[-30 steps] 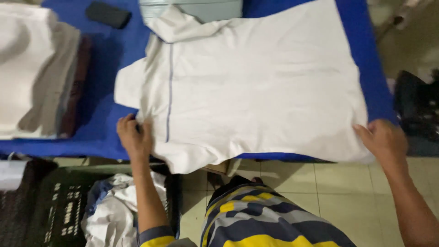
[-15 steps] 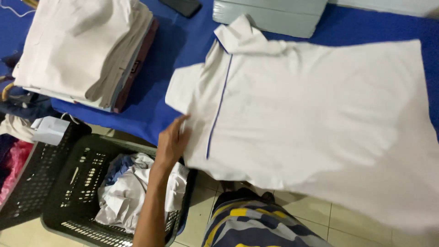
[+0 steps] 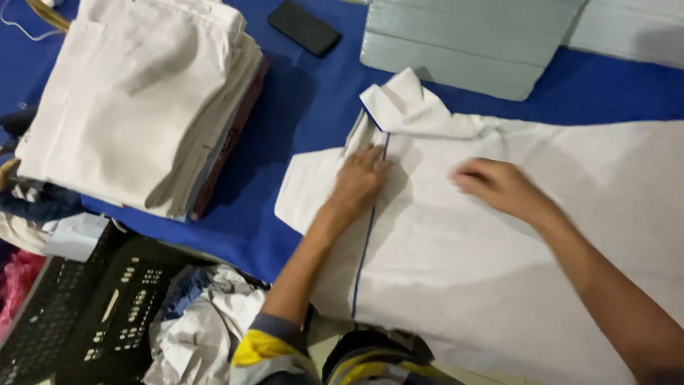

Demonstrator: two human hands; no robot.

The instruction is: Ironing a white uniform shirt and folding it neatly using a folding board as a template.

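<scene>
- White polo shirt (image 3: 513, 242) lies spread flat on the blue-covered bench (image 3: 299, 121), collar (image 3: 413, 107) at the far end, hem hanging over the near edge. A thin blue line runs down its left side.
- Left hand (image 3: 360, 178) rests palm down on the shirt just beside that blue line, below the collar. Grip: flat and open, fingers spread, holding nothing.
- Right hand (image 3: 499, 187) is on the chest area right of the left hand, motion-blurred. Looks flat on the cloth with nothing held; finger detail too smeared to say more.
- One short sleeve (image 3: 306, 189) sticks out left of the left hand, lying on the blue cover.
- Grey folding board (image 3: 470, 43) lies on the bench far of the collar, just beside it.
- Black phone (image 3: 304, 27) sits far left of the board, apart from the shirt.
- Stack of folded garments (image 3: 142, 100), mostly white, sits at the left of the bench, well apart from the shirt.
- Black plastic laundry basket (image 3: 71, 321) stands below the bench's near-left edge, with crumpled clothes (image 3: 206, 321) in it.
</scene>
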